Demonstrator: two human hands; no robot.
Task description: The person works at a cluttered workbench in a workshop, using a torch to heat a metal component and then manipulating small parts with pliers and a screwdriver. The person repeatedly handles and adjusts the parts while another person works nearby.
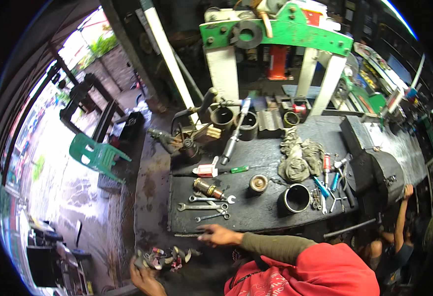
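My left hand [146, 281] grips the near-left side of a crumpled, patterned grey, black and pink bundle [164, 258] that looks like a rag. Low over the bench's front edge, my right hand [220, 235] reaches leftward, fingers stretched out and nothing visible in them. Just beyond it lie several wrenches [202, 207] in a group. A brass-coloured cylindrical fitting [207, 188] rests behind them. Farther back are a red and white box [206, 169] and a green-handled screwdriver [239, 169].
On the dark workbench [246, 217] stand a round metal part [258, 184] and an open cylinder sleeve [296, 198]. A cloth [300, 158] and several hand tools lie rightward. A green press frame [285, 32] rises behind. Another person's arm [401, 217] touches a vise-like block at right; a green chair [95, 153] stands left.
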